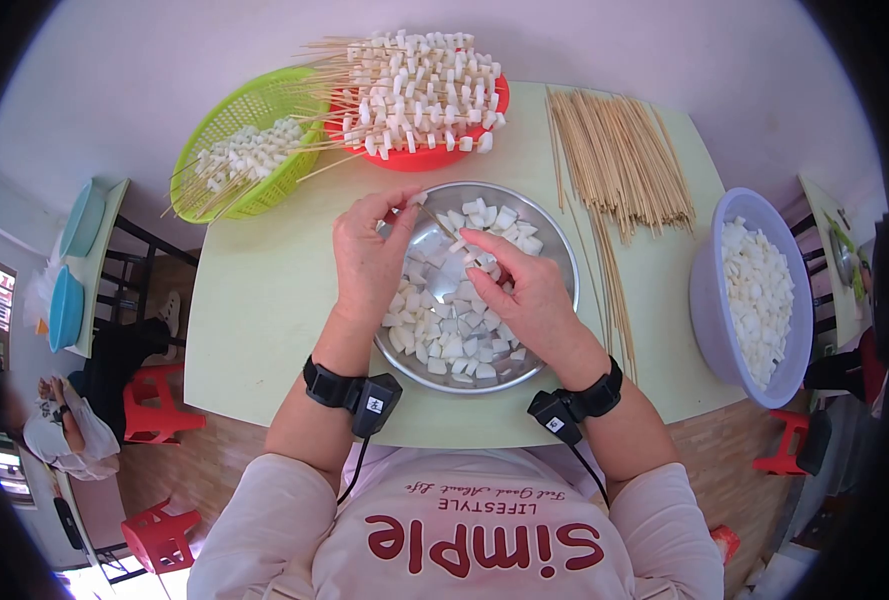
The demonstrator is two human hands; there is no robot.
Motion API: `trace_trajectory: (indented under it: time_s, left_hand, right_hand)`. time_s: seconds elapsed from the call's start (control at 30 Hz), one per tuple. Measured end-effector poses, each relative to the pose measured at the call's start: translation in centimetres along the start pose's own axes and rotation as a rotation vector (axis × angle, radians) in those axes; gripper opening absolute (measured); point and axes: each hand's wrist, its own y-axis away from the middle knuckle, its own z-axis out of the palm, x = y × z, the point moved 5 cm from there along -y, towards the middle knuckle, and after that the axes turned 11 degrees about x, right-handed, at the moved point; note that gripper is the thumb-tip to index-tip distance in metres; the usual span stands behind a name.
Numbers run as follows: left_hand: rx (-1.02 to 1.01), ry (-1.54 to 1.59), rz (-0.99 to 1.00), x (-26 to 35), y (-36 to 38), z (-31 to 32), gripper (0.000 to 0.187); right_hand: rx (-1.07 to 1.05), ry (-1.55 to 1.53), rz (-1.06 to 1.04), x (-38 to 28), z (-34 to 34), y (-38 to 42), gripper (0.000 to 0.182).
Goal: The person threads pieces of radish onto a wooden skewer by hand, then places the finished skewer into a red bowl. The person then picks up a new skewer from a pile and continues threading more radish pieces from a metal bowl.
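My left hand (369,240) is closed, its thumb and fingers pinching a white chunk (418,199) above the basin's far left rim. From that chunk a thin bamboo skewer (438,220) slants down to my right hand (526,292), whose thumb and fingertips are closed around it. Another white chunk (459,245) shows at the right fingertips; the rest of the skewer is hidden there. Both hands are over a round metal basin (561,225) holding many loose white chunks (454,335).
A red basin (414,160) piled with filled skewers stands at the back, beside a green basket (186,170) with more. Bare bamboo skewers (619,160) lie back right. A purple tub (706,300) of white chunks stands right. Another person (64,430) sits far left near red stools (156,405).
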Motion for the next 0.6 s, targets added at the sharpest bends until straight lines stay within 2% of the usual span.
trace_trajectory:
  time_s: [0.13,0.2,0.3,0.6]
  left_hand:
    - [0.004,-0.026,0.041,0.3,0.0,0.0,0.022]
    - [0.007,-0.071,0.165,0.9,0.1,0.0,0.022]
    - [0.022,-0.135,0.240,1.4,0.2,0.0,0.021]
    - [-0.038,-0.127,0.300,2.5,1.3,1.1,0.019]
  right_hand:
    - [0.001,0.016,0.002,0.0,0.0,0.0,0.040]
    - [0.003,0.022,-0.005,0.0,0.0,0.0,0.040]
    - [0.020,0.033,-0.031,0.0,0.0,0.0,0.040]
    - [0.079,0.054,-0.073,0.3,0.1,0.0,0.040]
